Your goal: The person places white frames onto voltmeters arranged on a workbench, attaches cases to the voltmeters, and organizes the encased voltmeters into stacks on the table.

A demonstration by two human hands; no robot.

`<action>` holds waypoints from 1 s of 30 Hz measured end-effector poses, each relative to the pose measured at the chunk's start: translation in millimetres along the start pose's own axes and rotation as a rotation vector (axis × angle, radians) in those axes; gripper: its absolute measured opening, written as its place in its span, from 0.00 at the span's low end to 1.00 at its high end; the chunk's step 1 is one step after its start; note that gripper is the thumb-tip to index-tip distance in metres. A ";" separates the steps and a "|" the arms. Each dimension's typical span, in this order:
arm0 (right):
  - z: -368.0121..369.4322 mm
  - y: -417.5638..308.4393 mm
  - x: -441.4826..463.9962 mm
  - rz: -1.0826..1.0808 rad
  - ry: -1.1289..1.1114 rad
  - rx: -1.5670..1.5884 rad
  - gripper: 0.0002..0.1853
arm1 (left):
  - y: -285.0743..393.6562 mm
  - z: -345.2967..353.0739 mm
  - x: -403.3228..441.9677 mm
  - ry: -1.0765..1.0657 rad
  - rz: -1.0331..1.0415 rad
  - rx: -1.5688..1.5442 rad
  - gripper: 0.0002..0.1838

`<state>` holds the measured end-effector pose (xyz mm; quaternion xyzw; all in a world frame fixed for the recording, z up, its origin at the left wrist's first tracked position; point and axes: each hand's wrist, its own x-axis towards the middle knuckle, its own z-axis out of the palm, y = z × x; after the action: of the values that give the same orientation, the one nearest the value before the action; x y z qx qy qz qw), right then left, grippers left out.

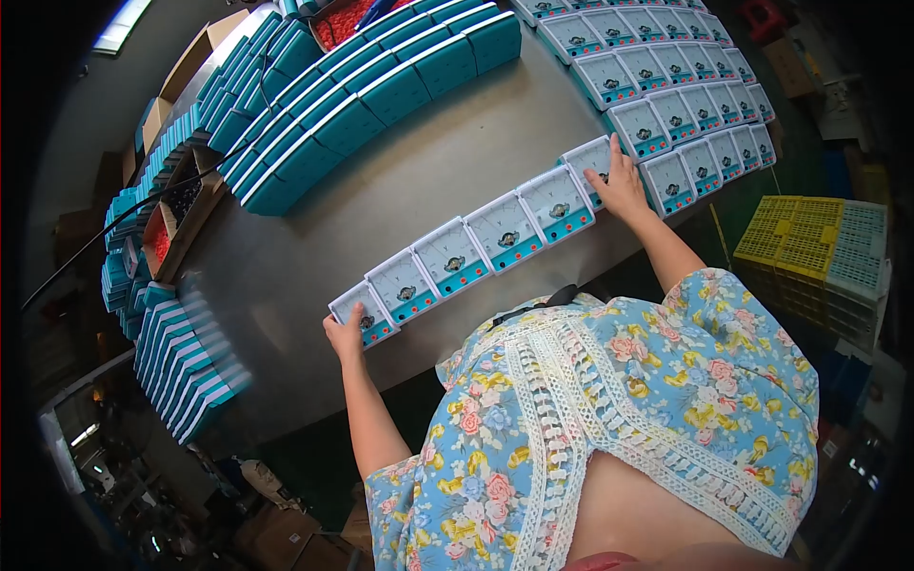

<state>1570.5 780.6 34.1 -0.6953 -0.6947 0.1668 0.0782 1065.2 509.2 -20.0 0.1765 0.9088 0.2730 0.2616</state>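
A metal tabletop [295, 266] fills the middle of a cluttered workroom, goods stacked along its far and left edges. Both hands grip one row of meters [505, 238] by its ends — the left hand [346, 333] with its thumb over the leftmost face, the right hand [624, 187] closed likewise on the other end. The row slants along the tabletop's near edge; whether it rests there or hangs just above, I cannot tell. With only the ends held, slackening pressure could let the middle meters slip out and fall. The right hand is just beside the block of meters [671, 119] at the tabletop's right end, so a careless shift could knock a neighbour askew. Bare metal gives more room toward the far edge — up to the teal cases [381, 105].
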 end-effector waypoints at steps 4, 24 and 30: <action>-16.5 7.0 7.0 -0.099 -0.136 -0.174 0.46 | -2.2 4.2 1.6 -0.017 0.013 -0.009 0.50; -23.5 -36.8 -17.7 0.146 -0.106 -0.197 0.71 | 55.9 5.6 -45.6 0.005 -0.026 0.304 0.67; -13.3 -83.5 35.2 0.156 -0.108 -0.216 0.70 | 83.4 5.0 19.5 0.038 -0.017 0.328 0.68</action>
<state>1495.8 819.1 70.6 -0.7414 -0.6558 0.1340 -0.0479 1067.3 586.1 18.2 0.2039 0.9475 0.1219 0.2143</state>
